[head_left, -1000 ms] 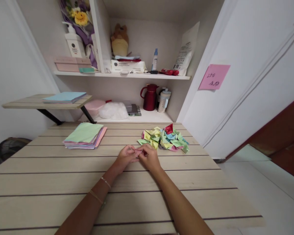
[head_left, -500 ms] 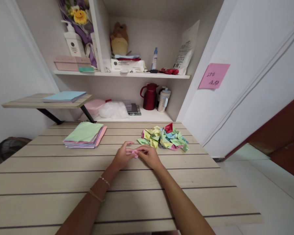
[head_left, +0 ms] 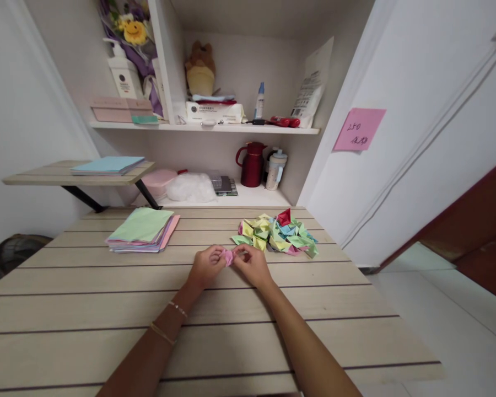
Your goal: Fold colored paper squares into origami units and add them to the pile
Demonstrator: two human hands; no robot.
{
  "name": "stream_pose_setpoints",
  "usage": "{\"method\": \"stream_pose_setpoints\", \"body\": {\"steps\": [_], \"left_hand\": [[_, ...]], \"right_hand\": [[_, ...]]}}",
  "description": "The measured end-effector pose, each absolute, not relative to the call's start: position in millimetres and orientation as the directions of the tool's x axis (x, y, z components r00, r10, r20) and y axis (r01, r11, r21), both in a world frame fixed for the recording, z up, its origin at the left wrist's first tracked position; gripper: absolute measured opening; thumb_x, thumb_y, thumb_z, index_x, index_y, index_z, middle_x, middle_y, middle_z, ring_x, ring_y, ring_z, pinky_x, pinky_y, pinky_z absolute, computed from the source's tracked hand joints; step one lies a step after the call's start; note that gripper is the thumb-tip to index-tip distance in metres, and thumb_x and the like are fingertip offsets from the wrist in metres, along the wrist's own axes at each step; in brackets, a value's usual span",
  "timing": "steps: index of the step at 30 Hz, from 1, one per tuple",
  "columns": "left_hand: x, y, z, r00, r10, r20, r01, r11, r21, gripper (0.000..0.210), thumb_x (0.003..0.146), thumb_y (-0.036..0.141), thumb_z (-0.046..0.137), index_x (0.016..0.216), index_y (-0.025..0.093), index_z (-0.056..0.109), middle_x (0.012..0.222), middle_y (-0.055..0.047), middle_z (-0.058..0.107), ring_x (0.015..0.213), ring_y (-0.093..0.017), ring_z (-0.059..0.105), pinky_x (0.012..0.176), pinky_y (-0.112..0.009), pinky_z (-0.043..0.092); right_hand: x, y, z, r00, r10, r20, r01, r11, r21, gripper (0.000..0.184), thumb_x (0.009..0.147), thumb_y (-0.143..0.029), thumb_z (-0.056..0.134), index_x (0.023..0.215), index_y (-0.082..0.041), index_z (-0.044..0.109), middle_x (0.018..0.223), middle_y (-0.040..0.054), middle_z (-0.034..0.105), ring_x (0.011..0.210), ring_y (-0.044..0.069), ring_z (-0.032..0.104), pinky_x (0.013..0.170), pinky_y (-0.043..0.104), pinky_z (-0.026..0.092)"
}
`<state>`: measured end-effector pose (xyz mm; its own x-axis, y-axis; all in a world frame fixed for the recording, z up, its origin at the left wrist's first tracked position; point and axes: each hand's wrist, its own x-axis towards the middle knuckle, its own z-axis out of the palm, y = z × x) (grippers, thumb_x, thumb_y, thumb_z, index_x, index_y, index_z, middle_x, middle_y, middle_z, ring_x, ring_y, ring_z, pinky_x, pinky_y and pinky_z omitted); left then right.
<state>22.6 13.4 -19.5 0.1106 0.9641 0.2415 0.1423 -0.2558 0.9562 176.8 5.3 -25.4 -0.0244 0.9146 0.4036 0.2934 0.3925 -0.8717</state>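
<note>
Between my two hands is a small piece of folded pink paper [head_left: 228,257], pinched from both sides above the slatted desk. My left hand [head_left: 207,266] grips its left edge with the fingers curled in. On the other side my right hand [head_left: 251,264] pinches the right edge between thumb and fingertips. Just beyond the right hand lies a heap of folded paper boats [head_left: 279,234] in yellow, green, blue, pink and red. A stack of square coloured paper [head_left: 143,229], light green on top, lies to the left of my hands.
A raised wooden shelf [head_left: 82,172] at the left holds blue paper [head_left: 108,164]. Behind the desk [head_left: 215,325] stands a white cabinet with a red jug [head_left: 253,164], a pale cup [head_left: 276,170] and a plastic bag [head_left: 191,187]. A pink note [head_left: 359,128] hangs on the right wall.
The left fingers, stretched out before, have curled in around the paper. More of the pink paper shows between the hands now. The heap and the stack stay where they were.
</note>
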Motion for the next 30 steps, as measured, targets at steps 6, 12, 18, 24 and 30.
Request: {"method": "stream_pose_setpoints", "body": {"steps": [6, 12, 18, 24, 30], "left_hand": [[24.3, 16.3, -21.0, 0.056, 0.977, 0.204, 0.051, -0.207, 0.977, 0.017, 0.065, 0.028, 0.065, 0.076, 0.015, 0.061, 0.075, -0.006, 0.068, 0.074, -0.018, 0.066, 0.071, -0.027, 0.053], [26.1, 10.7, -19.5, 0.143, 0.967, 0.21, 0.048, -0.219, 0.975, 0.017, 0.066, 0.029, 0.065, 0.078, 0.017, 0.063, 0.077, -0.005, 0.069, 0.077, -0.018, 0.066, 0.075, -0.028, 0.053], [22.5, 9.0, -18.5, 0.212, 0.93, 0.299, 0.185, -0.339, 0.923, 0.015, 0.071, 0.027, 0.061, 0.082, 0.019, 0.065, 0.082, -0.006, 0.069, 0.078, -0.018, 0.065, 0.077, -0.029, 0.051], [20.0, 7.6, -17.8, 0.277, 0.883, 0.378, 0.344, -0.459, 0.819, 0.017, 0.072, 0.024, 0.059, 0.088, 0.022, 0.067, 0.092, -0.007, 0.068, 0.08, -0.02, 0.064, 0.082, -0.032, 0.048], [25.2, 9.9, -17.1, 0.124, 0.954, 0.274, 0.098, -0.286, 0.953, 0.018, 0.067, 0.024, 0.064, 0.084, 0.018, 0.064, 0.088, -0.007, 0.069, 0.083, -0.02, 0.064, 0.078, -0.03, 0.051]], "right_hand": [[175.6, 4.9, -25.5, -0.005, 0.924, 0.381, 0.227, 0.372, -0.9, 0.016, 0.069, -0.03, 0.059, 0.079, -0.017, 0.061, 0.068, 0.0009, 0.064, 0.054, 0.013, 0.057, 0.048, 0.022, 0.045], [178.8, 6.0, -25.6, -0.03, 0.883, 0.469, 0.304, 0.455, -0.837, 0.016, 0.073, -0.033, 0.06, 0.076, -0.019, 0.065, 0.075, 0.0052, 0.065, 0.064, 0.016, 0.06, 0.057, 0.026, 0.05], [182.9, 3.0, -23.0, -0.084, 0.82, 0.567, 0.455, 0.538, -0.71, 0.012, 0.077, -0.029, 0.059, 0.081, -0.024, 0.068, 0.083, 0.005, 0.065, 0.08, 0.019, 0.06, 0.067, 0.029, 0.049], [181.4, -2.7, -19.9, -0.155, 0.772, 0.617, 0.639, 0.554, -0.533, 0.012, 0.076, -0.022, 0.058, 0.082, -0.024, 0.068, 0.088, 0.005, 0.063, 0.083, 0.019, 0.057, 0.074, 0.029, 0.045], [179.5, -0.9, -19.1, -0.146, 0.775, 0.615, 0.616, 0.557, -0.556, 0.008, 0.075, -0.021, 0.058, 0.077, -0.021, 0.066, 0.08, 0.0049, 0.063, 0.078, 0.018, 0.057, 0.071, 0.028, 0.044]]}}
